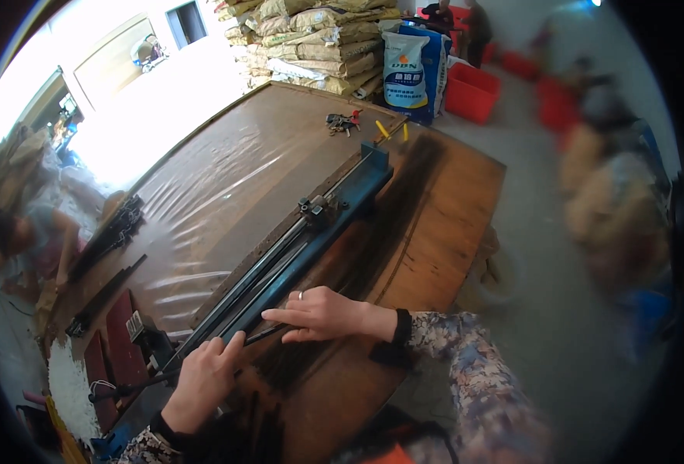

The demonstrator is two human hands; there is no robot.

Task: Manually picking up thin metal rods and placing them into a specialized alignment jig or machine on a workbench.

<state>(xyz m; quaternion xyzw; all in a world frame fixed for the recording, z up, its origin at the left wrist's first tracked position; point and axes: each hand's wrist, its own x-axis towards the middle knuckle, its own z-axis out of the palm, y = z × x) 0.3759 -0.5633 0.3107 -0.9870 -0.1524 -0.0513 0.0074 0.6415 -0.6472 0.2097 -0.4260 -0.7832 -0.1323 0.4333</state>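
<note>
Right now, a long blue metal tool [320,241] lies slanted on the wooden table [454,240]. The right hand [325,313] pokes a finger out beside a thin dark stick [267,334]; the left hand [202,380] is near. I cannot tell if either grips it.

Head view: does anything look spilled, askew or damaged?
The clear plastic sheet left of the blue machine is wrinkled rather than flat. A dark band streaks the wooden tabletop on the machine's right; stain or loose material, I can't tell.
</note>
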